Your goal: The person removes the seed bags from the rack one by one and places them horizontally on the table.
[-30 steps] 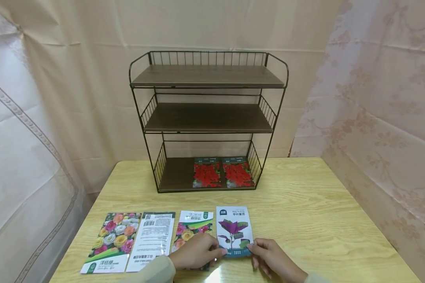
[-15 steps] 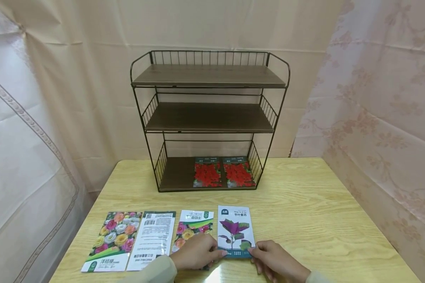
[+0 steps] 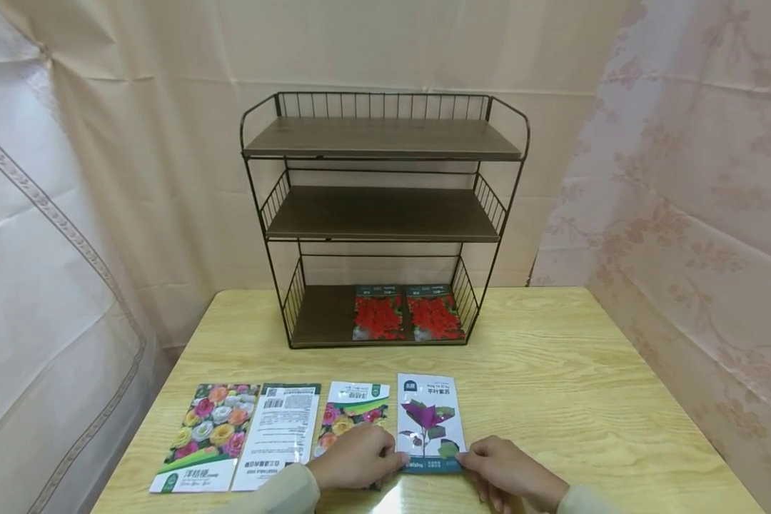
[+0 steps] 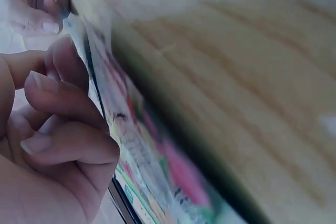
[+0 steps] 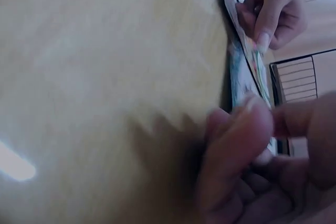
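A white seed packet (image 3: 427, 421) with a purple-leaved plant on it lies on the table, in front of the shelf rack. My left hand (image 3: 360, 458) pinches its lower left corner, with the thumb on top. At the lower right corner, my right hand (image 3: 509, 469) pinches the edge between thumb and curled fingers. Under my left hand is a seed packet with colourful flowers (image 3: 347, 414), partly hidden. Left of it lie a packet showing its printed white back (image 3: 279, 435) and another flower packet (image 3: 212, 432). Both wrist views show curled fingers close to the packets' edges.
A dark three-tier shelf rack (image 3: 385, 235) stands at the back of the table (image 3: 552, 400). On its bottom tier, toward the right, lie two red-flower seed packets, one left (image 3: 378, 318) and one right (image 3: 435, 318). Curtains (image 3: 167, 178) hang behind and at both sides.
The purple-plant packet's lower edge looked curved a second ago and now looks flatter. Both hands keep hold of it and shift only slightly. The whole view drifts a little.
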The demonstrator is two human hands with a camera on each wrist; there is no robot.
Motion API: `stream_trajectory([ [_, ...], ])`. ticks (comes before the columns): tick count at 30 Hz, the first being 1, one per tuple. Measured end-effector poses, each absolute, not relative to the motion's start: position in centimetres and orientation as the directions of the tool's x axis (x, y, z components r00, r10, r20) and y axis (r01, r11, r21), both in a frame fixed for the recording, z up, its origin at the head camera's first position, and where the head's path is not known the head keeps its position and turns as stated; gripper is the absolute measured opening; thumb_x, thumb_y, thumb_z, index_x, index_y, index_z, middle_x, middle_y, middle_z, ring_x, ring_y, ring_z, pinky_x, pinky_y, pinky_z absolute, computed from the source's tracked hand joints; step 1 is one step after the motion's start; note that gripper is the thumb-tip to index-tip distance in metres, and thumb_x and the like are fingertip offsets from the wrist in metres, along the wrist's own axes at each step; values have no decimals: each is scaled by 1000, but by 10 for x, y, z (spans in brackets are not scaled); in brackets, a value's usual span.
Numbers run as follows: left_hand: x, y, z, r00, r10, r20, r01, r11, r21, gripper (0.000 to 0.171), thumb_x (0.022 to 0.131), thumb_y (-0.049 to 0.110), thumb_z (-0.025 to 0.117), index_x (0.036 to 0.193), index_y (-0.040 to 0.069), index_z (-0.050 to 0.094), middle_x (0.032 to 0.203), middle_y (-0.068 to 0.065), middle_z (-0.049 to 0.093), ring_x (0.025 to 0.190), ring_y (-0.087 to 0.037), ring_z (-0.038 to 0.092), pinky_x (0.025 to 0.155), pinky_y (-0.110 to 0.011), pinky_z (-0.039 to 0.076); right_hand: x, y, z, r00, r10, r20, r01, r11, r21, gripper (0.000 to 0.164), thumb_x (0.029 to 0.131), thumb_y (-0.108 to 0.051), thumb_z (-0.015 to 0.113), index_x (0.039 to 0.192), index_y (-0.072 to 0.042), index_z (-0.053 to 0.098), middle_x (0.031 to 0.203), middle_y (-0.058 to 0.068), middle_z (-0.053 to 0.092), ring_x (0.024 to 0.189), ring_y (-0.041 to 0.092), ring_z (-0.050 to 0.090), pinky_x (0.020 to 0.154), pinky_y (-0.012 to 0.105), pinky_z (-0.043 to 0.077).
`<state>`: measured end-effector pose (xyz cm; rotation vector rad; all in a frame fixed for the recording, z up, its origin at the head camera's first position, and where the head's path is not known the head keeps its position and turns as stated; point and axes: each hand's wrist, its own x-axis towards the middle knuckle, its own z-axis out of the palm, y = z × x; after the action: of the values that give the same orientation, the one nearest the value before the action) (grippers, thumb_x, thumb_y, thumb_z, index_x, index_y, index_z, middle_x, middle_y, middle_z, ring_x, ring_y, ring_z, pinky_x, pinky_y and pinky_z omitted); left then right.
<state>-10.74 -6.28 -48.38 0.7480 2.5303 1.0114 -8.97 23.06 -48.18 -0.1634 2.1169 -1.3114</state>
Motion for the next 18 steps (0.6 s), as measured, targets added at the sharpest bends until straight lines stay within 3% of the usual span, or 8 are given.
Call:
stream_trajectory([
  [3,-111,-65,-482,-817,571,-86,335,590,735,43,102,37,65,63,22,59,50,15,50,37,0,42,43,-22,42,-95,237,-474,-777,-426,-463,188,546,-817,47,105,-40,58,69,-9,58,53,-2,54,38,5,42,37,17,35],
  [9,-121,-75,-475,-825,560,-79,312,568,761,39,104,40,62,71,18,64,57,10,58,45,-5,51,60,-23,49,-113,245,-463,-797,-410,-443,174,547,-819,48,107,-40,55,73,-6,59,59,0,58,44,9,45,40,20,39],
  [14,-137,-80,-470,-829,554,-75,289,539,792,31,106,33,60,83,13,67,66,3,64,50,-5,47,56,-25,47,-132,244,-460,-819,-391,-419,187,508,-841,47,108,-40,52,82,-2,62,63,2,60,46,10,45,42,22,40],
  [18,-155,-81,-462,-837,545,-53,344,598,724,27,106,28,60,83,13,66,61,5,59,47,-5,44,53,-25,45,-149,241,-460,-816,-407,-410,208,454,-867,45,108,-37,51,88,2,63,65,2,59,47,10,44,43,22,39],
])
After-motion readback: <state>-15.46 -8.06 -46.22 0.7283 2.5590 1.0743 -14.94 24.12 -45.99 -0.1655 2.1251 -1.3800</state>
